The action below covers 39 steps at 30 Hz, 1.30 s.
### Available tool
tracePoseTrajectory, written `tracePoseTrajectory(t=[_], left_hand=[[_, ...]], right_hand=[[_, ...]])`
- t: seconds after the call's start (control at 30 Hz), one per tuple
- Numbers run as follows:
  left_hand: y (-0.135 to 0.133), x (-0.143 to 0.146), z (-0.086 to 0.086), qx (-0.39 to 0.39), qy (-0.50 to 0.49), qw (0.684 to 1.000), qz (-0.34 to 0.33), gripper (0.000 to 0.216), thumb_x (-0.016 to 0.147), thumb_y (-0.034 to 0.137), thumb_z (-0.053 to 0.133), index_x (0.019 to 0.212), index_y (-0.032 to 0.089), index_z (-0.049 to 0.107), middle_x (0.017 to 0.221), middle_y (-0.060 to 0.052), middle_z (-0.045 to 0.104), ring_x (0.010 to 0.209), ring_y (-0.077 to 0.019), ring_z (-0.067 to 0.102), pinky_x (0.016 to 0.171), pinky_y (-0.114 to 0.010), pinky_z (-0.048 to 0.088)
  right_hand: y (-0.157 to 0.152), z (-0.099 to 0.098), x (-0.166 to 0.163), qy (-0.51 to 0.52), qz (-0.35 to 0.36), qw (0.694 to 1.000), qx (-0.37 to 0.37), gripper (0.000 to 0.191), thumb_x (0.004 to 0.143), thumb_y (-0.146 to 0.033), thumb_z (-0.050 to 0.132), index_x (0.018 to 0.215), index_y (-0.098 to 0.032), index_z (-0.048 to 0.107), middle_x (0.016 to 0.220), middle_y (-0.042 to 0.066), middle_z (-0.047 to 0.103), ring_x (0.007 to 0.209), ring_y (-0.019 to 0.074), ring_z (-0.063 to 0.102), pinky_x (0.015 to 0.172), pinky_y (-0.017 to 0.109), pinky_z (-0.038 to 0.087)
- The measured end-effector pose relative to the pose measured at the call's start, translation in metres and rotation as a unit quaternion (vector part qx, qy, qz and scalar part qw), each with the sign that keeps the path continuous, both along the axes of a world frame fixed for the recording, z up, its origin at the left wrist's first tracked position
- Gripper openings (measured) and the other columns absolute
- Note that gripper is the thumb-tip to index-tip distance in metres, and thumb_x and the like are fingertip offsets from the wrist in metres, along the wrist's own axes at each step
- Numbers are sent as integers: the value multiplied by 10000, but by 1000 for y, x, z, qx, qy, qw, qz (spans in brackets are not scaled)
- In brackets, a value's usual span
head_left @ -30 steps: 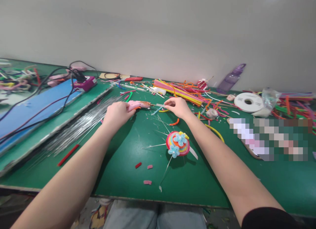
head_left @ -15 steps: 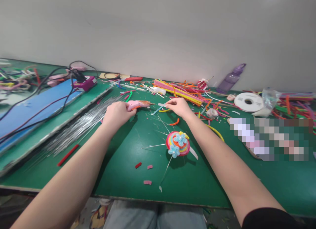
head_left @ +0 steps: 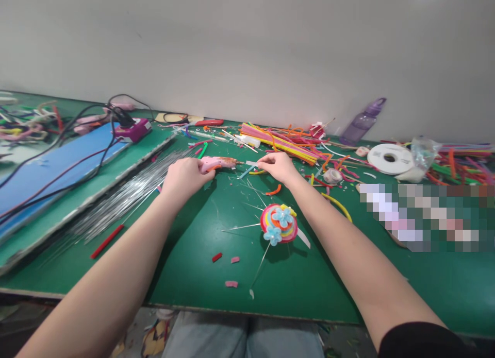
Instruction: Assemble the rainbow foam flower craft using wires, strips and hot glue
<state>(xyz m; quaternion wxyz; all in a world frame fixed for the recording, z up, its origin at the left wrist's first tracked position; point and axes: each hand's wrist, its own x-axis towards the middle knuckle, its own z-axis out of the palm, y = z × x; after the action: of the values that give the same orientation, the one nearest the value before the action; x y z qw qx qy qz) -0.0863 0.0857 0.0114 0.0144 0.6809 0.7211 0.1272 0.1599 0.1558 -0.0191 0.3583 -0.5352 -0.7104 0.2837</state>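
Note:
My left hand (head_left: 184,176) is closed around a pink glue gun (head_left: 216,164), its nozzle pointing right. Between the fingertips of my right hand (head_left: 277,167) is a small white strip (head_left: 252,164), its free end close to the nozzle; I cannot tell whether they touch. Nearer to me, a round pipe-cleaner decoration (head_left: 279,225) in pink, yellow and red rests on the table, with two light-blue flowers on it and thin wires sticking out. Another white strip (head_left: 304,239) shows at its right edge.
A bundle of pipe cleaners (head_left: 276,141) lies at the back, and thin metal wires (head_left: 127,193) lie on the left. Behind them is a purple power adapter (head_left: 135,130) with cables. On the right are a white spool (head_left: 390,159) and a purple bottle (head_left: 361,123).
The white strip and the nozzle have shifted very slightly relative to each other. Both hands otherwise keep their places and their grips, and the decoration stays where it was.

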Motion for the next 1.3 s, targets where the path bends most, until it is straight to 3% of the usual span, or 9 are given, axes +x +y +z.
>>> tracePoseTrajectory(t=[1.3], left_hand=[[0,-1,-1,7,4,1000,-6,370,765,536,493,700,209,654,704,-81,689,686,-243,620,530,-284,307]], right_hand=[[-4,6,-1,20,21,999,-15,73,733,-144,665,752,-158,734,732,48,741,702,162,681,705,284,529]])
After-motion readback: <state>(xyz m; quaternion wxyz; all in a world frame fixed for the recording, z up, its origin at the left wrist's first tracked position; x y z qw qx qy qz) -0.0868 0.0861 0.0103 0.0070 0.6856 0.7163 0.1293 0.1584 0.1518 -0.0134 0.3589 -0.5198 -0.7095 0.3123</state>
